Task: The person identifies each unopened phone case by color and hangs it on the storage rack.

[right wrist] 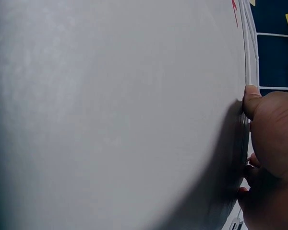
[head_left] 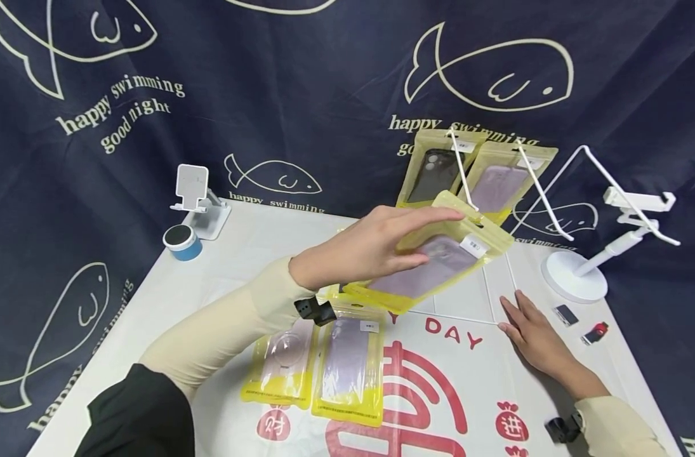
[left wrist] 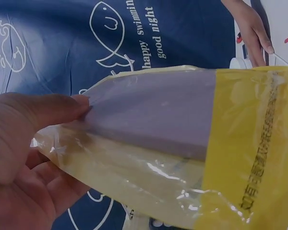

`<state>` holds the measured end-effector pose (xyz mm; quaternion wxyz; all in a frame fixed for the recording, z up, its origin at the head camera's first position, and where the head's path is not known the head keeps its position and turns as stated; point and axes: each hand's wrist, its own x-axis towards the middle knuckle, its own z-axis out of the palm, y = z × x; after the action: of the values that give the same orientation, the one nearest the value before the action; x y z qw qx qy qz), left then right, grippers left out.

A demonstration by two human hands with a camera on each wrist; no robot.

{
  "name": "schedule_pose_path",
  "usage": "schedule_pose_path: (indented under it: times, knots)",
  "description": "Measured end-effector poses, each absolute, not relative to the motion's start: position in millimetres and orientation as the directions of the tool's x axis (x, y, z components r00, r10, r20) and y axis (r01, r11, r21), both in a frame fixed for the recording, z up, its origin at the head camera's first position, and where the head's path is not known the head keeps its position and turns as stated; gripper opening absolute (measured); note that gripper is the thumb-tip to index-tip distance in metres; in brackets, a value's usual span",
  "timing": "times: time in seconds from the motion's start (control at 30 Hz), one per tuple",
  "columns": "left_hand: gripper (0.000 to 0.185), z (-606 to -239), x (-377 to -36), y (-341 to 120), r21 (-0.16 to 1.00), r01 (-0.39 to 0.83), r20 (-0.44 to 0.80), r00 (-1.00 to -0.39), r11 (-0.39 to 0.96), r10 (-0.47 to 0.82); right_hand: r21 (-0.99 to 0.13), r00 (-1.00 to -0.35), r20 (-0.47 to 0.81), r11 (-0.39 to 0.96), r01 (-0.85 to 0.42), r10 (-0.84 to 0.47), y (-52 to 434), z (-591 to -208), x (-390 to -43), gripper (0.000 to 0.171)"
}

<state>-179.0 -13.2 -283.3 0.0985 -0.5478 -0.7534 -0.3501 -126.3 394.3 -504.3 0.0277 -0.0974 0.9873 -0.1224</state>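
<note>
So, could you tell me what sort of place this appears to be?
Probably a staged phone-accessory display table: yellow-edged plastic pouches holding phone cases hang on a white wire rack, beside a white folding phone stand, with a navy fish-print cloth backdrop.

Head view high, angled forward and down across white table (head_left: 256, 254), left wrist view close under yellow packet (left wrist: 192, 148), also in head view (head_left: 438, 260), right wrist view pressed against tabletop

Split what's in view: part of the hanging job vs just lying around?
In play: left hand holding packaged purple case; white hook rack; two hung packs; two flat packs.
Idle: phone stand, blue speaker, right hand flat on table.
</note>
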Motion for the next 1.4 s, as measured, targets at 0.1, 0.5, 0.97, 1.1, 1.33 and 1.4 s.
schedule_pose_path:
  times: [0.1, 0.5, 0.97, 1.1, 1.33, 1.4]
  knots:
    - [0.063, -283, -182, -9, 0.416, 0.892, 0.532, -0.398, 0.179, 0.747, -0.248, -0.979, -0.017, 0.949, -0.193, -0.204, 395, -504, -126, 0.063]
    - [0.063, -296, -202, 0, 0.408, 0.872, 0.525, -0.466, 0.269, 0.712, -0.264, -0.976, 0.019, 0.94, -0.215, -0.218, 396, -505, -127, 0.062]
    - [0.059, -310, -226, 10, 0.398, 0.875, 0.593, -0.474, 0.274, 0.651, -0.256, -0.978, -0.004, 0.946, -0.2, -0.207, 395, -505, -126, 0.063]
    - [0.059, -314, -235, 11, 0.401, 0.861, 0.598, -0.505, 0.313, 0.622, -0.255, -0.979, -0.005, 0.947, -0.198, -0.206, 395, -505, -127, 0.063]
    - [0.056, -318, -245, 12, 0.34, 0.856, 0.63, -0.514, 0.388, 0.582, -0.245, -0.978, 0.007, 0.948, -0.205, -0.21, 395, -507, -126, 0.063]
    - [0.056, -319, -248, 13, 0.323, 0.854, 0.639, -0.515, 0.408, 0.571, -0.245, -0.977, 0.009, 0.947, -0.207, -0.211, 395, -507, -126, 0.063]
